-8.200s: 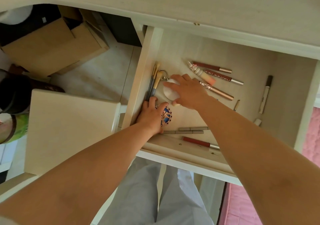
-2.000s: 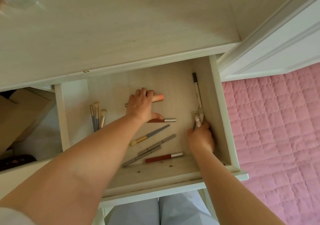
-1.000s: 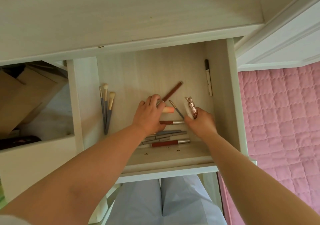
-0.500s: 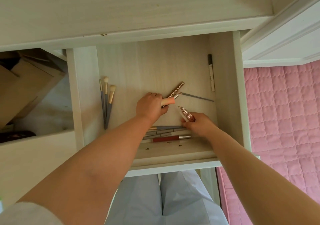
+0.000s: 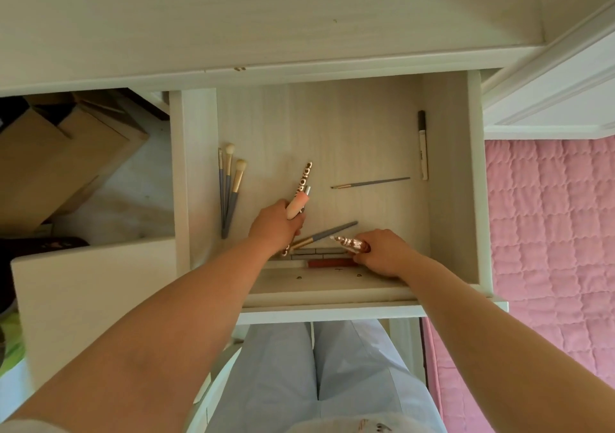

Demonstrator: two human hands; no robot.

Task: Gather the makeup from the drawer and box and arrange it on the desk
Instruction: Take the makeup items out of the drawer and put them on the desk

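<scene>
- The drawer stands pulled out from under the desk, and both bare forearms reach into it from the near edge
- The left hand is near the middle of the drawer floor, wrist straight, knuckles up; its grip is curled round a bundle of makeup sticks: a peach tube and a brown lettered pencil rise from the fist, pointing toward the drawer's back edge
- The right hand lies low by the drawer's front edge, right of centre, knuckles up and fingers bent; its grip pinches a rose-gold patterned tube whose tip points left
- The right hand's fingertips also rest at the end of a red lip pencil lying along the front edge; I cannot tell whether they hold it
- Two grey pencils lie side by side just behind the red one, between the two hands
- A grey-and-gold brush lies slanted between the hands
- Three brushes lie together against the drawer's left wall
- A thin grey brush lies alone right of centre, well apart from both hands
- A white pen with a dark cap lies along the right wall
- A pink quilt shows to the right of the drawer, and cardboard boxes to its left
</scene>
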